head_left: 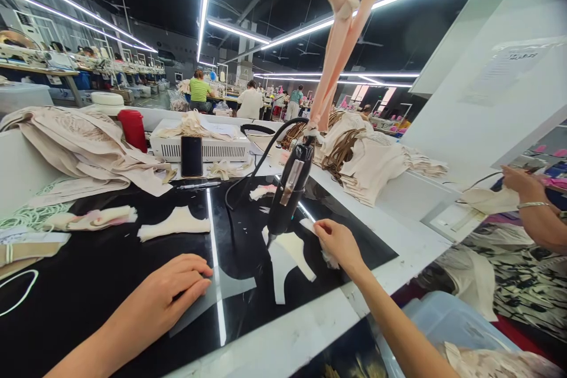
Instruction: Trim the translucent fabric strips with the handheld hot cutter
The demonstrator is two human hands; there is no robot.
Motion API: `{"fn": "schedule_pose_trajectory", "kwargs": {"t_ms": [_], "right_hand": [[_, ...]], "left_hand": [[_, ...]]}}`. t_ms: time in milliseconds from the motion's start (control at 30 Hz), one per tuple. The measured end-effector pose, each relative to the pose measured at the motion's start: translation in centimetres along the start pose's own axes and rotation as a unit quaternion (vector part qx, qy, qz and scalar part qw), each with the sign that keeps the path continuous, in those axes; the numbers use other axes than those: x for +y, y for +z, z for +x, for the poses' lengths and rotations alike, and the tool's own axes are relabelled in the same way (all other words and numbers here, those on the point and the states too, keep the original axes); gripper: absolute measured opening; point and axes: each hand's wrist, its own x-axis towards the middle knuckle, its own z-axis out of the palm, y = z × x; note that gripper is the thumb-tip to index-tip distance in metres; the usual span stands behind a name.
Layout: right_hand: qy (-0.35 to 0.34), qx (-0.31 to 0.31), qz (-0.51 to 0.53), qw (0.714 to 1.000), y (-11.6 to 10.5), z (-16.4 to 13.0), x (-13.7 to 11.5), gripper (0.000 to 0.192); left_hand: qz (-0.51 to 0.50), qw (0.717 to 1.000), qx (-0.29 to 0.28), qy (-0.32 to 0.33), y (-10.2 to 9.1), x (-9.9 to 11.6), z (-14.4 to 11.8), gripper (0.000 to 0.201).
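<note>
My left hand (177, 292) lies on the glossy black board (119, 277), its fingers stretched over a thin translucent grey piece (237, 284). The thumb and forefinger of my right hand (341, 243) pinch a small whitish fabric scrap (326, 254). Between the hands, a black handheld tool (287, 192) with a cable hangs tilted from knotted peach straps (336, 41). Its lower tip is over or beside cream and white cut fabric pieces (290, 254); contact is unclear. Another cream cut piece (175, 223) rests beyond my left hand.
Behind the board stand a white vented box (204, 147), a phone (192, 156) and a red container (133, 130). Fabric stacks (84, 147) lie left, more (372, 159) right. At far right, a co-worker's hand (525, 186) handles fabric above a blue plastic bin (447, 319).
</note>
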Motion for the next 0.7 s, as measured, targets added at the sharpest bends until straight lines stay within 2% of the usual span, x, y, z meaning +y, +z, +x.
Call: {"fn": "schedule_pose_trajectory", "kwargs": {"t_ms": [167, 433, 600, 700], "right_hand": [[0.068, 0.033, 0.161, 0.984, -1.0, 0.4, 1.6, 0.036], [0.146, 0.136, 0.375, 0.905, -2.3, -0.1, 2.9, 0.036], [0.14, 0.207, 0.435, 0.865, -2.9, -1.0, 1.8, 0.037], [0.1, 0.224, 0.452, 0.858, -3.0, -2.6, -0.3, 0.032]], "left_hand": [[-0.001, 1.0, -0.001, -0.005, 0.0, 0.0, -0.1, 0.035], [-0.001, 1.0, 0.005, -0.007, 0.2, -0.3, -0.1, 0.036], [0.0, 1.0, 0.012, 0.0, 0.3, -0.3, 0.0, 0.035], [0.002, 1.0, 0.015, 0.002, 0.2, -0.3, 0.1, 0.034]]}}
